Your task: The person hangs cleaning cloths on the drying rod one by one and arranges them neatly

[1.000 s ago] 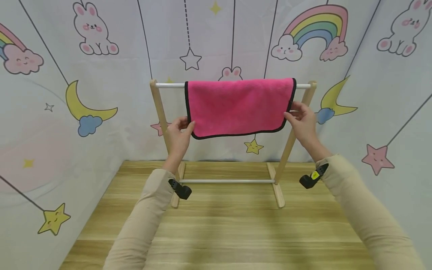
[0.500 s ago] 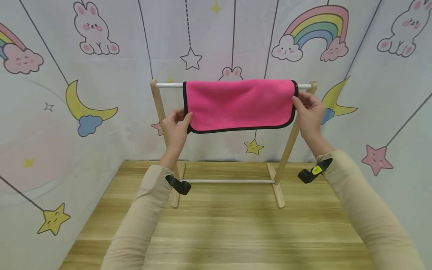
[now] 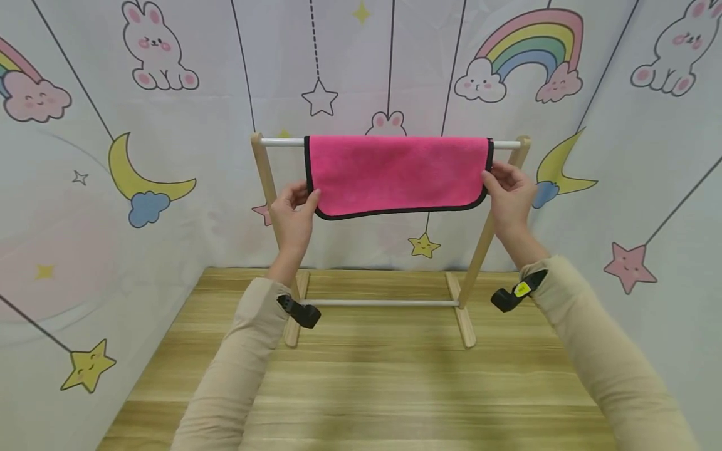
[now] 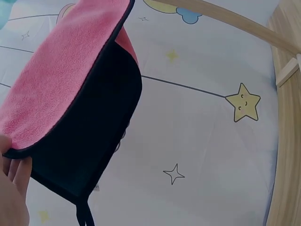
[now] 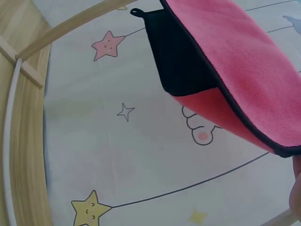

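A pink towel (image 3: 397,174) with black trim hangs over the upper white rod (image 3: 282,143) of a wooden rack (image 3: 484,254). Its left edge, close to the lower corner, is pinched by my left hand (image 3: 292,219), thumb in front. At the opposite edge my right hand (image 3: 512,203) pinches the towel the same way, beside the right post. In the left wrist view, the dark inner face (image 4: 94,117) and a black loop (image 4: 83,213) show beneath the pink front. Another view of dark cloth (image 5: 178,56), with a loop (image 5: 137,12), appears in the right wrist view.
The rack stands on a wood-grain tabletop (image 3: 395,388), its feet joined by a lower white rod (image 3: 380,303). Behind and along both sides hangs a white backdrop (image 3: 220,207) printed with stars, rabbits and rainbows.
Both hands have moved up with the towel's front, so its lower hem sits higher. The right hand went up and outward, then came slightly down and inward. Creases near the rod have smoothed.
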